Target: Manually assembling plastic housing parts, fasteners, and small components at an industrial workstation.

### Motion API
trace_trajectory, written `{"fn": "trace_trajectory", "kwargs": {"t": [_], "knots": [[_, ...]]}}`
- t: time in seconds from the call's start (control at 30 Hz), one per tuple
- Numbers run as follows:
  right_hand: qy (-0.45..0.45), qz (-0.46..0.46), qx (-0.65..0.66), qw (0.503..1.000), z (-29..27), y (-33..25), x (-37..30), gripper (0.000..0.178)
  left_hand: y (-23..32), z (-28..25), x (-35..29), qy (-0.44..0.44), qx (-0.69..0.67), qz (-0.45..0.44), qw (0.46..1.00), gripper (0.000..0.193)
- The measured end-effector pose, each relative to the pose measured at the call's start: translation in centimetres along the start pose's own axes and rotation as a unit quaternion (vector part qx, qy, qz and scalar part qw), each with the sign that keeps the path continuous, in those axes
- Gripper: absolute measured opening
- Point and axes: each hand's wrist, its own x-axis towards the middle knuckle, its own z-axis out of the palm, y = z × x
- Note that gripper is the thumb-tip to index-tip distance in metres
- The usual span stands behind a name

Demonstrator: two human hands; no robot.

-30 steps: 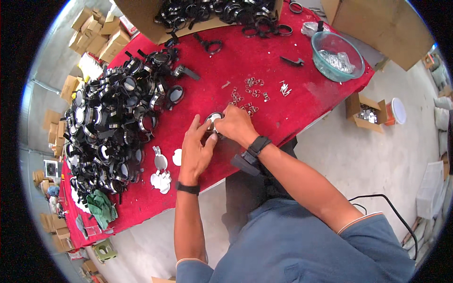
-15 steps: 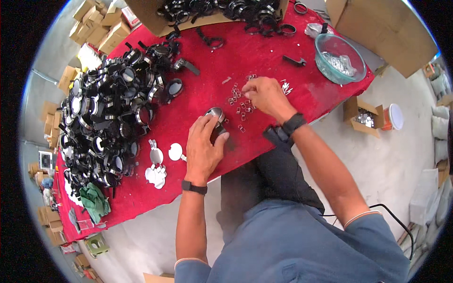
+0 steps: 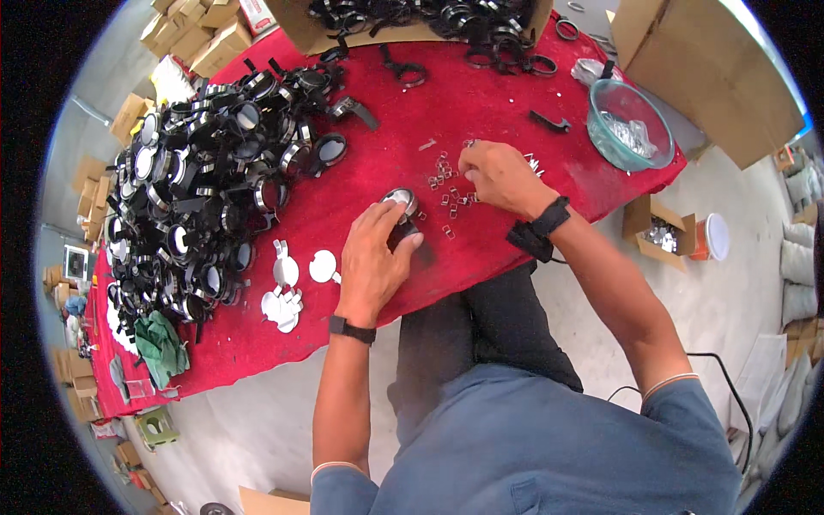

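Observation:
My left hand (image 3: 371,262) is closed around a round metal case with a black strap (image 3: 401,202), which looks like a watch. A pale inside shows at its top, and the fingers cover most of the strap. To the right, my right hand (image 3: 506,178) is low over a scatter of small metal loops (image 3: 445,198), its thumb and forefinger pinched together. What sits between those fingertips, if anything, is too small to make out. Left of my left hand lie several flat white discs with tabs (image 3: 283,307).
A large heap of black-strapped round cases (image 3: 184,202) covers the left of the red cloth (image 3: 481,99). At the far edge stands a carton (image 3: 378,36) full of black straps and rings. A blue-green basin (image 3: 631,129) holding clear bags is at right, near small white pins (image 3: 534,164).
The whole view has shifted slightly. The round case in my left hand is turned so more of its pale inside shows. My right hand stays pinched over the small loops.

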Motion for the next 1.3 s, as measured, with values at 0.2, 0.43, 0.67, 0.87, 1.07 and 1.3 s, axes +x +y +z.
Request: {"fn": "trace_trajectory", "kwargs": {"t": [0.2,0.43,0.67,0.87,1.07,1.3], "knots": [[0.032,0.151,0.262,0.953,0.9,-6.1,-1.2,0.011,0.2,0.0,0.8,0.008,-0.031,-0.016,0.999,0.047],[0.128,0.054,0.306,0.942,4.7,-8.5,-2.2,0.012,-1.3,-0.5,0.9,-0.013,-0.016,-0.001,1.0,0.048],[0.229,-0.072,0.179,0.954,6.5,-8.2,-2.0,0.009,-1.4,-1.1,1.8,-0.056,-0.039,-0.022,0.997,0.042],[0.213,-0.063,0.09,0.971,6.7,-8.3,-2.0,0.011,-1.6,-1.1,2.0,-0.039,-0.05,-0.025,0.998,0.034],[0.218,-0.064,0.058,0.972,6.3,-9.2,-2.2,0.014,-1.0,-1.0,2.5,-0.051,-0.038,-0.038,0.997,0.032],[0.254,-0.059,0.078,0.962,6.8,-10.8,-3.0,0.017,-1.5,-1.2,2.3,-0.049,-0.086,-0.039,0.994,0.03]]}}
